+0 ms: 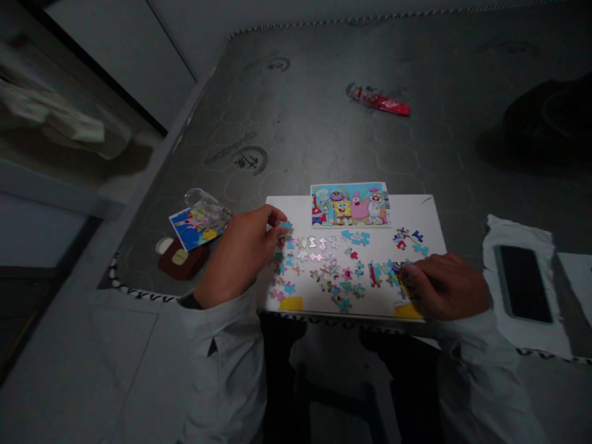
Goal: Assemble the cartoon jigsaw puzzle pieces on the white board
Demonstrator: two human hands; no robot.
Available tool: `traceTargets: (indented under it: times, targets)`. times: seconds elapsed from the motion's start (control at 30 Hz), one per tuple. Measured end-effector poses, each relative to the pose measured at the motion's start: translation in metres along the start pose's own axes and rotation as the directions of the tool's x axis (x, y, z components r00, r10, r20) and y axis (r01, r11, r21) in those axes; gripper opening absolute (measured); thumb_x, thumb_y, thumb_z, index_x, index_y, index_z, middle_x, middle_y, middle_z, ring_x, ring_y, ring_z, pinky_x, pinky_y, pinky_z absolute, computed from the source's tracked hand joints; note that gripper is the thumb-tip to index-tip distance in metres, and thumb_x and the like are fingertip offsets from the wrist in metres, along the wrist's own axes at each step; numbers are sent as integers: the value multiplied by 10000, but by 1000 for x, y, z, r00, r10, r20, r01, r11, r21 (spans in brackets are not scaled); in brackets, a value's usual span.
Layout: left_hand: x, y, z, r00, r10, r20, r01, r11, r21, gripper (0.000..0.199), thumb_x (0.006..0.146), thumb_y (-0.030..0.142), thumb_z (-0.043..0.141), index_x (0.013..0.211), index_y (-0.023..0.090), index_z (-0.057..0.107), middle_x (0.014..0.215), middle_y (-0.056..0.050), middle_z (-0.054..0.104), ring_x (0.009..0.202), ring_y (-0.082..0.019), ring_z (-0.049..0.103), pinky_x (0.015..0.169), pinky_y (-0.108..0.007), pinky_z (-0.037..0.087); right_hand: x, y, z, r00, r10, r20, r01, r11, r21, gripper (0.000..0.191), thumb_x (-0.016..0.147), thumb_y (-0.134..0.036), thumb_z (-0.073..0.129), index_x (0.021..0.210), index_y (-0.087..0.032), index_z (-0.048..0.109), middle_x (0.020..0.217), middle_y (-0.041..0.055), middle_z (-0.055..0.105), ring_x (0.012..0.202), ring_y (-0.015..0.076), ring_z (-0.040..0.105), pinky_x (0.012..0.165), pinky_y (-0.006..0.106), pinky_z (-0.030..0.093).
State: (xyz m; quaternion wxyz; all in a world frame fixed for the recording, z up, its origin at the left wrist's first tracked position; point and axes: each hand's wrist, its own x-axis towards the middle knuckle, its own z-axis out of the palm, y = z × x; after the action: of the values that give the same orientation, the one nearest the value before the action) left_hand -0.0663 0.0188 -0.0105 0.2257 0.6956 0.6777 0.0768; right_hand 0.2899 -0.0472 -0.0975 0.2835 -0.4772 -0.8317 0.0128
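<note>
Loose jigsaw puzzle pieces point(317, 256) lie scattered over a white board point(414, 213). My left hand point(245, 250) is at the board's left edge, thumb and forefinger closed on a small blue puzzle piece point(287, 226). At the right, my right hand point(451, 287) is curled, its fingertips down at a joined section of puzzle point(383, 272). Whatever those fingers pinch is hidden beneath them. Along the board's far edge lies a picture card point(350, 205) with cartoon figures. A few joined blue pieces point(356, 237) and a small cluster point(409, 239) lie below it.
Left of the board are a clear plastic bag with a colourful card point(194, 231) and a brown case point(181, 260). A phone point(523, 283) rests on white tissue point(497, 231) at the right. A red wrapper point(391, 105) lies farther back, and a dark object point(546, 120) stands far right.
</note>
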Motion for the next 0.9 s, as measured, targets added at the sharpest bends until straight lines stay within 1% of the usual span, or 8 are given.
traceTargets:
  times: [0.1,0.17,0.27,0.4,0.5,0.6,0.77,0.9]
  targets:
    - [0,-1,0,997,39,-67,-38,999,21,223,1013,201,591,1194,192,722,1158,-93,805,1013,-245,737,928,-343,518,2,2,-2,999,-26,29,26,1000,8,433,1097,-358,551,735,-212,740,631,-1,713,549,131,605,624,316,412]
    - [0,0,0,994,55,-92,-52,998,26,232,1013,203,578,1203,195,710,1152,-91,798,1012,-244,733,929,-343,522,2,4,-4,998,-36,47,35,999,15,405,1091,-344,562,755,-213,747,637,-1,717,552,133,616,618,312,419]
    - [0,1,-3,993,51,-105,-49,999,21,224,1005,205,575,1183,207,710,1130,-80,798,993,-241,730,948,-349,529,1,7,-4,997,-53,62,53,999,7,392,1096,-323,550,779,-214,753,660,-1,733,566,134,640,626,311,431]
    - [-1,4,-6,994,21,-105,-21,1000,3,228,998,226,585,1169,218,736,1119,-68,812,940,-231,731,966,-367,539,-3,11,-2,995,-75,69,76,997,-17,336,1081,-304,582,810,-217,761,693,-7,754,580,131,656,639,314,437]
    - [-1,4,-5,990,-11,-140,7,1000,-31,210,984,254,623,1146,230,755,1076,-58,824,894,-224,737,924,-362,554,-7,15,-1,994,-79,77,81,997,-15,284,1065,-284,608,835,-223,765,708,-13,758,597,134,666,650,315,446]
    - [-1,2,-2,982,-15,-189,5,999,-51,168,952,251,683,1093,239,772,1030,-48,829,854,-219,743,879,-352,558,-10,17,-1,993,-61,100,61,998,7,254,1054,-253,610,861,-232,774,734,-12,771,628,147,684,668,326,459]
    - [0,-3,1,980,-22,-198,8,997,-71,129,935,260,736,1051,245,790,1013,-26,830,723,-182,717,795,-333,554,-10,16,-2,994,-51,93,47,998,39,234,1039,-223,623,867,-240,781,731,-2,772,624,166,682,660,344,449]
    - [0,-3,1,979,-10,-205,-1,999,-55,111,925,238,747,1024,239,797,1002,-38,834,797,-208,739,828,-341,555,-12,18,0,994,-44,103,40,998,42,242,1047,-242,612,876,-235,783,747,-6,779,636,169,696,664,341,446]
